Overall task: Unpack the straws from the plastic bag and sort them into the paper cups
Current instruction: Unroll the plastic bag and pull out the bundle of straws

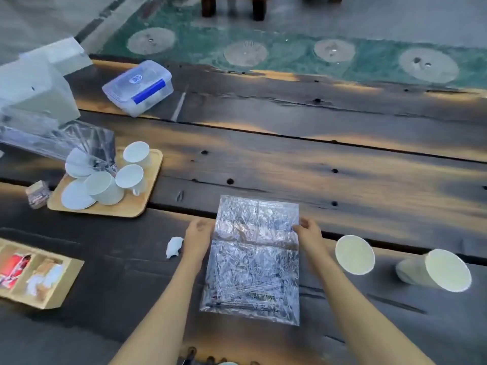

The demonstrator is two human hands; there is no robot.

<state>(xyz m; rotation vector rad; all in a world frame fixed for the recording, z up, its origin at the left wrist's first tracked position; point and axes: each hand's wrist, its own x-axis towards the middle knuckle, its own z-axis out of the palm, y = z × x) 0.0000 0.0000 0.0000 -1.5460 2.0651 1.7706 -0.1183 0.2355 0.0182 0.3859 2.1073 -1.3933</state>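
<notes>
A crinkled clear plastic bag [254, 259] is held up over the dark wooden table in front of me. Thin straws [245, 295] lie bunched at its bottom. My left hand [198, 237] grips the bag's left edge near the top. My right hand [307, 233] pinches its right edge at the same height. Two white paper cups stand to the right: one [355, 254] close to my right forearm, the other [445, 271] further right.
A wooden tray [147, 191] with white cups and saucers sits at left, partly under clear wrapping. A lidded plastic box [138, 86] lies behind it. A wooden compartment box [66, 280] of sachets is at near left. A crumpled white tissue [174, 246] lies by my left hand.
</notes>
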